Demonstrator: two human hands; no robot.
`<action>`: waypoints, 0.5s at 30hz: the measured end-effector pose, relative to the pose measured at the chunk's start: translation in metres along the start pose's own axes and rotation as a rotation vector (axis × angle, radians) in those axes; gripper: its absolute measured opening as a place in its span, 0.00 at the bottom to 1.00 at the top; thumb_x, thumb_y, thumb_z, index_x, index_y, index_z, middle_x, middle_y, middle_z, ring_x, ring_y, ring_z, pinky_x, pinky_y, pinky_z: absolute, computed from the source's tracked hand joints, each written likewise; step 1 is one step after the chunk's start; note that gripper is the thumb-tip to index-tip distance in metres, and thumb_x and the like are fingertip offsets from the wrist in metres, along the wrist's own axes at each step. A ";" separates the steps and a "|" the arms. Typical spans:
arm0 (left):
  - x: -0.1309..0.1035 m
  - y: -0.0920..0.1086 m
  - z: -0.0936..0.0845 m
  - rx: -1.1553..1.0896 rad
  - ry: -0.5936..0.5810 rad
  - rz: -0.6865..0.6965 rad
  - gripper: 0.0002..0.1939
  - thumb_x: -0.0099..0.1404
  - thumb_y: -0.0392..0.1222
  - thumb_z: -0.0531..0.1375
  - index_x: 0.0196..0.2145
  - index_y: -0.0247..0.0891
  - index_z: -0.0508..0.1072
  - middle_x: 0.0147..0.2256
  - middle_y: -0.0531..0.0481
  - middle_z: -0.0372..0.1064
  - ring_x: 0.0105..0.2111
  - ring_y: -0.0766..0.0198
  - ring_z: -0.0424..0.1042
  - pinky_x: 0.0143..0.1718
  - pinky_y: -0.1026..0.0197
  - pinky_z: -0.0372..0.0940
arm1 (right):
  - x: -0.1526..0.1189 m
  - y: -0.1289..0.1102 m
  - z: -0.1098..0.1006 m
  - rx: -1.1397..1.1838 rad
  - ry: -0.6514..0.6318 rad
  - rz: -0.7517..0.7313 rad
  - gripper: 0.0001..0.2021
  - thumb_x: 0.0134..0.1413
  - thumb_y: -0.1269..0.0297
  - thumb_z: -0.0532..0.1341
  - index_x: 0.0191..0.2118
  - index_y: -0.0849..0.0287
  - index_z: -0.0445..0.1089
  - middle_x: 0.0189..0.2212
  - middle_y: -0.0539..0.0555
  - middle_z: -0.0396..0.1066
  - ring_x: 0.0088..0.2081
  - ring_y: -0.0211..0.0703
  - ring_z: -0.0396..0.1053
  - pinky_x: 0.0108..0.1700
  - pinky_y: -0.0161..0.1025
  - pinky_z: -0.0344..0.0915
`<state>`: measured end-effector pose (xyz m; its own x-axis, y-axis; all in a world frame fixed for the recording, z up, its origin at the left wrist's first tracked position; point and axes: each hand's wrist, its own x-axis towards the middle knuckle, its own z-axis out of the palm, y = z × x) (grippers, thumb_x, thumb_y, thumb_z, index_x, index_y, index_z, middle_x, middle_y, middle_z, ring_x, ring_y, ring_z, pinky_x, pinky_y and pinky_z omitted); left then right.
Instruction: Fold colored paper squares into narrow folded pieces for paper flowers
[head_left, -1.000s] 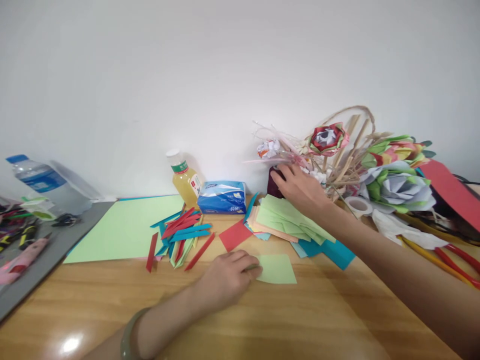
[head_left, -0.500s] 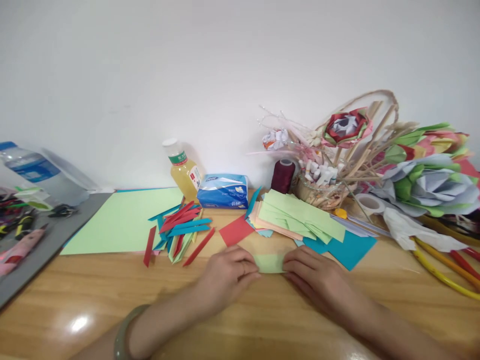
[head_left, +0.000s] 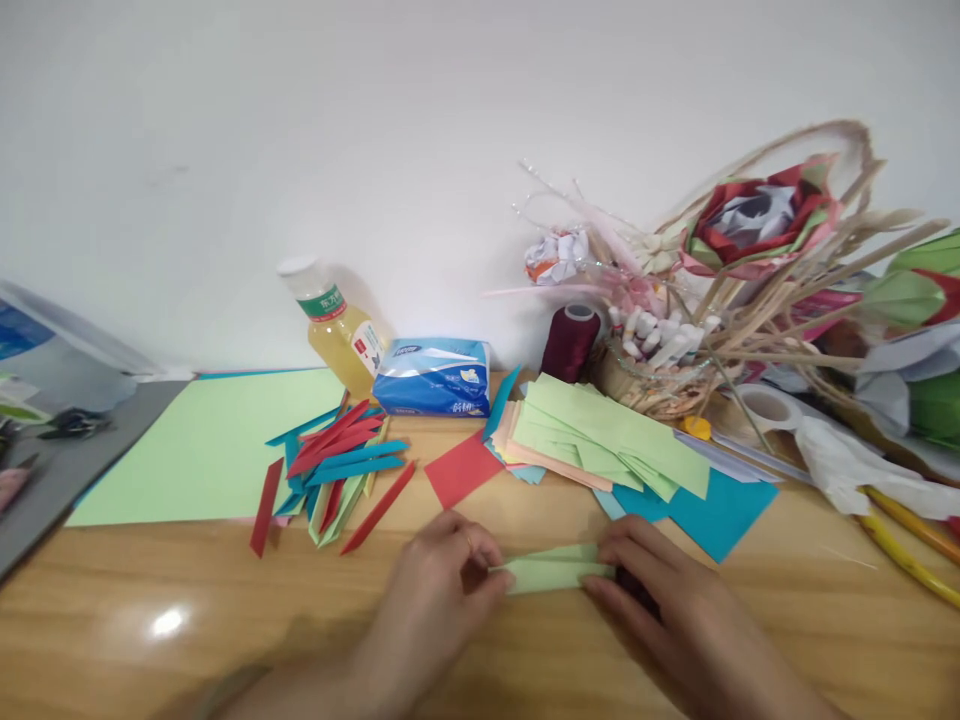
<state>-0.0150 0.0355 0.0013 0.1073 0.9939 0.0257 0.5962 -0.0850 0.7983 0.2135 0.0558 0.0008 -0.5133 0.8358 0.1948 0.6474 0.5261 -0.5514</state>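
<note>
Between my two hands is a small light green paper (head_left: 551, 573), creased lengthwise with its two long halves standing partly apart. My left hand (head_left: 444, 575) pinches its left end between thumb and fingers. At the other end, my right hand (head_left: 660, 585) grips it the same way. Just behind lies a fanned stack of green paper slips (head_left: 592, 430) over peach and other colours. A red paper piece (head_left: 463, 468) and blue paper sheets (head_left: 724, 508) lie around the stack. Folded red, blue and green paper strips (head_left: 345, 455) are heaped to the left.
Large green sheets (head_left: 195, 450) lie at the left beside a grey mat (head_left: 67, 480). Along the wall stand a drink bottle (head_left: 334, 325), a tissue pack (head_left: 433, 378), a dark red thread spool (head_left: 570, 343) and a basket (head_left: 645, 385) with paper flowers. A tape roll (head_left: 765, 405) is at the right.
The green paper has come nearer to me and its fold has opened, where it lay flat before. My fingers now pinch its ends. The camera view has moved closer.
</note>
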 end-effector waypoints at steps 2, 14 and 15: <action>0.000 0.000 0.000 0.027 -0.010 0.012 0.06 0.51 0.30 0.62 0.24 0.37 0.70 0.27 0.53 0.65 0.24 0.66 0.69 0.24 0.65 0.65 | -0.002 0.000 0.002 -0.018 0.023 -0.005 0.06 0.61 0.66 0.51 0.32 0.55 0.62 0.32 0.52 0.64 0.29 0.38 0.68 0.29 0.36 0.67; 0.003 -0.002 -0.002 0.173 0.014 0.154 0.08 0.50 0.29 0.61 0.26 0.38 0.66 0.26 0.53 0.64 0.20 0.68 0.68 0.21 0.66 0.63 | 0.008 -0.002 0.001 -0.352 0.134 -0.093 0.16 0.65 0.59 0.43 0.30 0.56 0.62 0.29 0.54 0.66 0.23 0.39 0.70 0.22 0.37 0.68; 0.003 -0.002 -0.002 0.183 0.017 0.172 0.08 0.50 0.29 0.61 0.26 0.38 0.66 0.25 0.53 0.64 0.20 0.68 0.68 0.20 0.67 0.62 | 0.009 -0.002 0.001 -0.368 0.125 -0.093 0.17 0.65 0.59 0.43 0.30 0.56 0.62 0.29 0.54 0.66 0.23 0.39 0.70 0.22 0.37 0.68</action>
<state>-0.0179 0.0390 0.0009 0.2068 0.9647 0.1631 0.7049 -0.2625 0.6589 0.2075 0.0619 0.0029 -0.5212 0.7829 0.3398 0.7717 0.6023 -0.2041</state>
